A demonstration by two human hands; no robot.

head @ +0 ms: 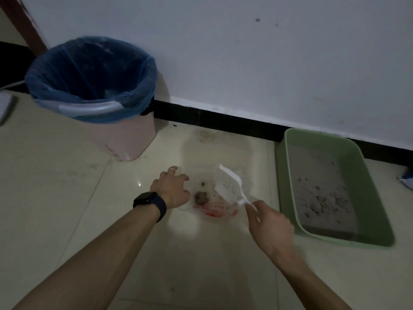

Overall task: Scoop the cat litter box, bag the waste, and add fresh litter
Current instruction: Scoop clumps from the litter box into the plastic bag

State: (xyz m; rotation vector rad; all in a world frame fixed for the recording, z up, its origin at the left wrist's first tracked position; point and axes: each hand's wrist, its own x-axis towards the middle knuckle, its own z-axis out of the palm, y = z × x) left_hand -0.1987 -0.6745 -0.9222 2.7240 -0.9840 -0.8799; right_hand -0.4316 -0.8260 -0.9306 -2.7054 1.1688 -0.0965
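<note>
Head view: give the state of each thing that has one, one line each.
Litter box: on the floor, holds lumpy grey litter.
Bag: clear, lying on the floor, a clump inside.
Scoop: tilted over the Bag, handle pinched by the right hand.
Bin: upright, uncovered, lined in blue.
Left hand: at the Bag's edge, grip unclear.

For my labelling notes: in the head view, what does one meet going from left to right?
Pink bin with blue liner → left hand → waste clump → white scoop → right hand → green litter box.
</note>
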